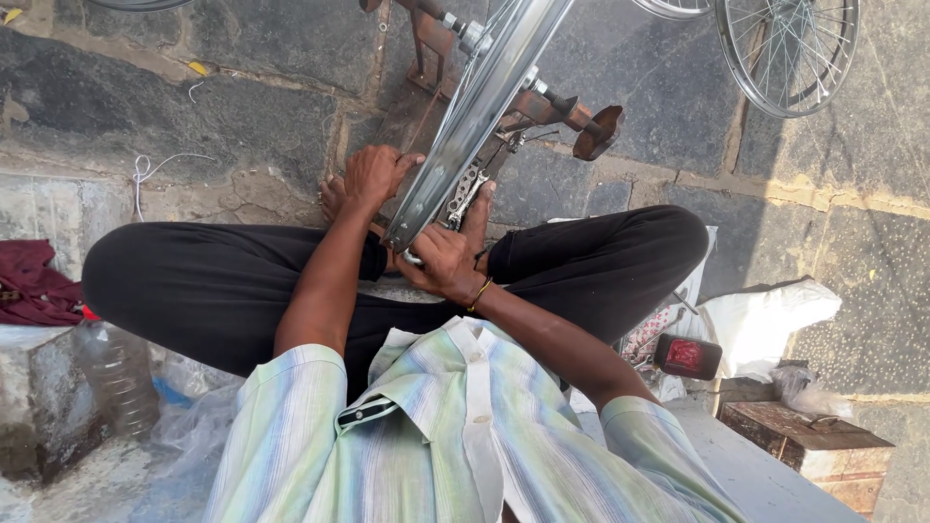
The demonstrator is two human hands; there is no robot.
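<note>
Flanking hands' grip [412,218] pinching wheel rim [480,102]: spare wheel [790,48], bottle [116,373], maroon cloth [34,281].

The wheel rim [475,116] is shiny silver, clamped in a rust-brown truing stand [542,105]. The shirt [455,436] has pale green, blue and white stripes; the trousers [223,291] are black. A gold-coloured bangle [480,292] circles one wrist. A maroon cloth [34,286] lies on grey paving stones [242,107].
</note>
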